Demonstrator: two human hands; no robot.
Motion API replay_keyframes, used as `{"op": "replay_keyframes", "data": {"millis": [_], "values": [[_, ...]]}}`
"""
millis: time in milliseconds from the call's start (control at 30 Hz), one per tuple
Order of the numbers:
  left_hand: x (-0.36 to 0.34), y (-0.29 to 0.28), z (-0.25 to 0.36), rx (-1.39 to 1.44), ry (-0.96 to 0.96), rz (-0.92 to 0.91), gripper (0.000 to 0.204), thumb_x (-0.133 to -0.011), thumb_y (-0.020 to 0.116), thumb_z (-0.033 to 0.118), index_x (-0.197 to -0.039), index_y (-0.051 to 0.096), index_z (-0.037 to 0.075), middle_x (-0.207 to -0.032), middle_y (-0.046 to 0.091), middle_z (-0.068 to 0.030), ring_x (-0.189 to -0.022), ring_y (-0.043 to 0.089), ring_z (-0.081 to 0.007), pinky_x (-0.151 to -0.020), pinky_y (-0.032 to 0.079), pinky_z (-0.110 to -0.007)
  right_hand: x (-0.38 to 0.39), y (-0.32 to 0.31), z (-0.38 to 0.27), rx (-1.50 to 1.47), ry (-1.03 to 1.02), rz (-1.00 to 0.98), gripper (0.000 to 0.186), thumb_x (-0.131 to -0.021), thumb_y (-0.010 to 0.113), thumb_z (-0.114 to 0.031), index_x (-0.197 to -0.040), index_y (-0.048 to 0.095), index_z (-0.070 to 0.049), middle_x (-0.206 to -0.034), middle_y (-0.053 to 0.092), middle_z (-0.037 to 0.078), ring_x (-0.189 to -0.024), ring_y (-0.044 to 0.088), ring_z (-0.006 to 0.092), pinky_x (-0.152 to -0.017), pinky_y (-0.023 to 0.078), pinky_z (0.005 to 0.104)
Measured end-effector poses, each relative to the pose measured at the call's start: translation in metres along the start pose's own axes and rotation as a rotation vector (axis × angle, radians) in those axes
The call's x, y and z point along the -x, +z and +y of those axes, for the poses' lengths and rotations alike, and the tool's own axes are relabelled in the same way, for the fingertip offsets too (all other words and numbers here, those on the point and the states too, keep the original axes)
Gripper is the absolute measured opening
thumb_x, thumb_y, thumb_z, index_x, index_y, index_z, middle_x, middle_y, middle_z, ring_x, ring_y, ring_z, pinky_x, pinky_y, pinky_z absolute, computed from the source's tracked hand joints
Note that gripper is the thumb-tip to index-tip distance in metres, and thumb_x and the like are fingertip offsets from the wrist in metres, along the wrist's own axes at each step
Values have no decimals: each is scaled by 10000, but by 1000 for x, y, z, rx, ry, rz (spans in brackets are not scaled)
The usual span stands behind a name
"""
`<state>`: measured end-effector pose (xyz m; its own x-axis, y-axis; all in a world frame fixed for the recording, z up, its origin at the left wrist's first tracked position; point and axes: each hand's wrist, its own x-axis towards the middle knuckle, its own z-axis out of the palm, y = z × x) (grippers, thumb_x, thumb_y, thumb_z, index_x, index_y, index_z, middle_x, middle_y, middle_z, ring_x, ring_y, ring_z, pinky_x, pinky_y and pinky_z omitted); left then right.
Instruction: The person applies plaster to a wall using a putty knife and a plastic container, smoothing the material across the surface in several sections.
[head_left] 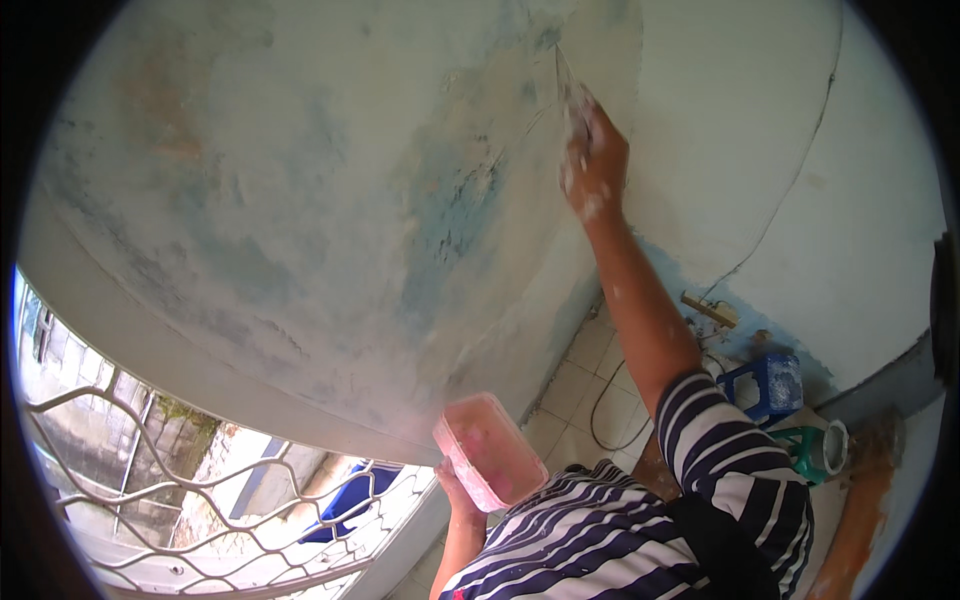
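Your right arm reached up and forward from its striped sleeve [690,420], the elbow slightly bent, the forearm slanting across to the patchy wall [300,200]. Your right hand [597,150], smeared with white, was closed around a thin scraper [566,80], its tip pointing up toward the wall; you could not tell from this view how firmly it pressed. Your left forearm rose from below, low near your body, and your left hand [456,488] gripped a pink container [490,450] by its left side.

Wall surface spread wide to the left of your right hand, while to its right a vertical corner met a paler wall [740,120] with a long crack. Below, the curved lower edge of the patchy wall ran above a window grille [103,392]. A blue stool [785,385] stood on the right, beyond your upper arm.

The scraper extended just ahead of your right fingers. The container sat tilted, its open top showing, well below that hand and close to your shirt [590,540].
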<state>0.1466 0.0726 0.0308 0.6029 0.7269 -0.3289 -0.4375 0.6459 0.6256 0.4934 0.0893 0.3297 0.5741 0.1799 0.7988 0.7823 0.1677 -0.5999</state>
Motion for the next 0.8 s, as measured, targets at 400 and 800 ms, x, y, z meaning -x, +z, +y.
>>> {"op": "replay_keyframes", "data": {"millis": [400,800], "values": [[20,48,-13,213,44,136,445,-927,312,351,-1206,540,90,-1170,574,-83,-1072,554,-274,-933,462,-452,111,-4,3,-897,377,-367,69,-899,493,-103,-885,560,-102,-768,521,-30,-612,492,96,-481,409,268],[55,41,-19,391,181,138,551,-904,375,478,-1260,514,81,-1189,579,-110,-1061,585,-317,-888,507,-492,195,24,-58,-306,-389,-665,700,-678,658,23,-1352,478,-36,-1432,429,192,-1359,386,345,-1110,337,474]]}}
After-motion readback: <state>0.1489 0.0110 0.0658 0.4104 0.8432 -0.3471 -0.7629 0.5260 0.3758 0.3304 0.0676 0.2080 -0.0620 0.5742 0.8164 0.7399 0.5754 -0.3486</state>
